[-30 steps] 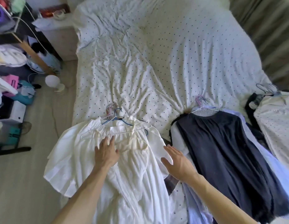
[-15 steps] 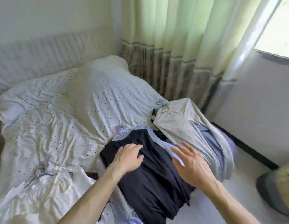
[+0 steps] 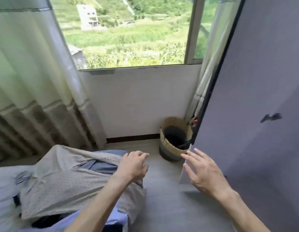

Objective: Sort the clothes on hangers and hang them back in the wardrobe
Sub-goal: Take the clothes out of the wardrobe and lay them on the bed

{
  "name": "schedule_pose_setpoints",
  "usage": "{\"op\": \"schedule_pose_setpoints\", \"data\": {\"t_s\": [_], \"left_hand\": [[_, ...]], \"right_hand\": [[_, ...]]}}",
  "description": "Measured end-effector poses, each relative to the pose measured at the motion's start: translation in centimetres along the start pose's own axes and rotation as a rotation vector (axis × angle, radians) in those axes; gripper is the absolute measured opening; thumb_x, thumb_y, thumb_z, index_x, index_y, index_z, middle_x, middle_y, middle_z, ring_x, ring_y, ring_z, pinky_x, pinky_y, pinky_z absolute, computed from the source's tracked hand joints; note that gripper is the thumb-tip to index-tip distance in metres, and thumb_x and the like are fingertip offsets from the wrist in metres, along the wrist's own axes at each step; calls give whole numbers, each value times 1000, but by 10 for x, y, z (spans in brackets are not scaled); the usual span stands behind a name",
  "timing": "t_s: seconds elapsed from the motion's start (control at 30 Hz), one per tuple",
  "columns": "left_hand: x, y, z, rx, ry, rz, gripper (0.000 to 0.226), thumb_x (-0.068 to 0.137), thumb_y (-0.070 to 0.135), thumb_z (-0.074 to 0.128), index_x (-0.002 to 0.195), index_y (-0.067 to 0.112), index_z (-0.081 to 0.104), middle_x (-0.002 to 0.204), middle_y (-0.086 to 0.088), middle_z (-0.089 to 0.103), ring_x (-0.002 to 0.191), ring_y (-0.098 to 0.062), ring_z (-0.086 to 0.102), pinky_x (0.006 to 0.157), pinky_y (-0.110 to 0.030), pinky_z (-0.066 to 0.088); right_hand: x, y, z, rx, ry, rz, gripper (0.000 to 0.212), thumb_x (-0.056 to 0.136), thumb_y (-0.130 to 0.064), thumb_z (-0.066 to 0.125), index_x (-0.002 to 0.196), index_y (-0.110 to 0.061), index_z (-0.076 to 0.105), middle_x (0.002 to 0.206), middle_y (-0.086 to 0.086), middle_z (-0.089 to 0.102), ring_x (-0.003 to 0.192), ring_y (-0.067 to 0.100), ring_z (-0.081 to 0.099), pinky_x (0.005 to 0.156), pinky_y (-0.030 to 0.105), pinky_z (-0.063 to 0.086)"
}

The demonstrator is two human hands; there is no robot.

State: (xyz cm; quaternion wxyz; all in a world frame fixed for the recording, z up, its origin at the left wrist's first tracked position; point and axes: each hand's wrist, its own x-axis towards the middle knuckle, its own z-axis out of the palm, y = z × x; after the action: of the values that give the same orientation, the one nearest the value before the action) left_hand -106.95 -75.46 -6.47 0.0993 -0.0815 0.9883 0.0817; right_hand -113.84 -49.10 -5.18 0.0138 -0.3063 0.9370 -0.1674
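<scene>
A beige dotted garment (image 3: pixel 66 186) lies on the bed corner at lower left, over blue clothes (image 3: pixel 101 166) and a pale lilac garment (image 3: pixel 115 221). My left hand (image 3: pixel 133 166) hovers over the right end of this pile with fingers loosely curled, holding nothing. My right hand (image 3: pixel 202 171) is spread, fingers straight, close to the edge of the grey wardrobe door (image 3: pixel 255 114) at right. The hangers are hidden in this view.
A woven basket (image 3: pixel 173 143) with something dark inside stands on the floor by the wall under the window (image 3: pixel 128 32). Curtains (image 3: pixel 33 91) hang at left and behind the door. Grey floor (image 3: pixel 163 203) runs between bed and wardrobe.
My view has swung right from the white and dark garments on the bed to the window, basket and wardrobe door. Both hands left the clothes and moved right, empty.
</scene>
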Motion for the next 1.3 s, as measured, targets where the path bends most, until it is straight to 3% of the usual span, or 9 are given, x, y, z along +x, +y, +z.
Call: {"op": "schedule_pose_setpoints", "data": {"t_s": [0.33, 0.43, 0.53, 0.63, 0.77, 0.9, 1.07, 1.13, 1.3], "left_hand": [[147, 182, -15, 137, -76, 649, 54, 97, 48, 36, 149, 36, 37, 143, 8, 51, 134, -18, 46, 107, -34, 39], [160, 256, -9, 113, -70, 843, 51, 100, 45, 42, 150, 38, 36, 149, 9, 46, 137, -17, 44, 111, -32, 35], [161, 333, -9, 65, -53, 1028, 53, 97, 45, 39, 150, 37, 38, 155, 6, 39, 140, -19, 41, 114, -33, 32], [158, 413, -22, 36, 31, 1190, 56, 95, 42, 46, 150, 33, 41, 158, -1, 35, 140, -26, 40, 115, -38, 30], [156, 515, -60, -57, 336, 1377, 63, 87, 26, 68, 146, 24, 45, 153, -14, 39, 132, -38, 48, 107, -50, 40], [152, 615, -115, -160, 551, 1449, 73, 93, 31, 61, 156, 26, 27, 164, -13, 18, 148, -35, 23, 117, -59, 26], [166, 712, -140, -156, 638, 1424, 66, 99, 54, 37, 158, 33, 15, 166, -4, 14, 153, -28, 12, 121, -59, 9], [174, 734, -129, -185, 630, 1394, 64, 99, 61, 25, 156, 34, 22, 164, -3, 22, 151, -27, 16, 122, -58, 6], [188, 754, -106, -361, 765, 1373, 69, 95, 66, 33, 153, 29, 32, 158, -5, 32, 147, -28, 26, 121, -51, -3]], "right_hand": [[-101, 124, -44, -12, 179, 685, 74, 85, -62, 13, 142, -34, 51, 151, -13, 45, 147, 9, 26, 118, 23, 19], [-151, 142, -55, -5, 230, 873, 52, 99, -52, 32, 146, -34, 45, 154, -13, 40, 148, 8, 22, 117, 21, 16], [-197, 159, -64, 5, 300, 1047, 48, 102, -46, 41, 149, -33, 40, 156, -12, 36, 148, 8, 20, 117, 21, 15], [-233, 180, -80, 38, 381, 1189, 52, 103, -44, 41, 151, -29, 35, 158, -8, 32, 148, 11, 20, 119, 23, 15], [-267, 229, -101, 125, 531, 1315, 60, 102, -43, 42, 156, -24, 22, 161, -5, 25, 148, 16, 22, 119, 29, 20], [-298, 297, -129, 214, 732, 1411, 72, 100, -46, 46, 158, -27, 8, 164, -1, 14, 149, 21, 17, 122, 40, 20], [-324, 368, -177, 281, 1036, 1481, 73, 98, -37, 54, 158, -19, 16, 160, 5, 28, 144, 24, 31, 118, 39, 28], [-331, 390, -188, 305, 1046, 1540, 73, 98, -35, 54, 157, -12, 17, 160, 9, 26, 145, 25, 30, 117, 36, 27], [-338, 439, -191, 358, 1022, 1603, 71, 96, -29, 58, 154, -5, 24, 158, 13, 31, 146, 28, 28, 116, 34, 26]]}}
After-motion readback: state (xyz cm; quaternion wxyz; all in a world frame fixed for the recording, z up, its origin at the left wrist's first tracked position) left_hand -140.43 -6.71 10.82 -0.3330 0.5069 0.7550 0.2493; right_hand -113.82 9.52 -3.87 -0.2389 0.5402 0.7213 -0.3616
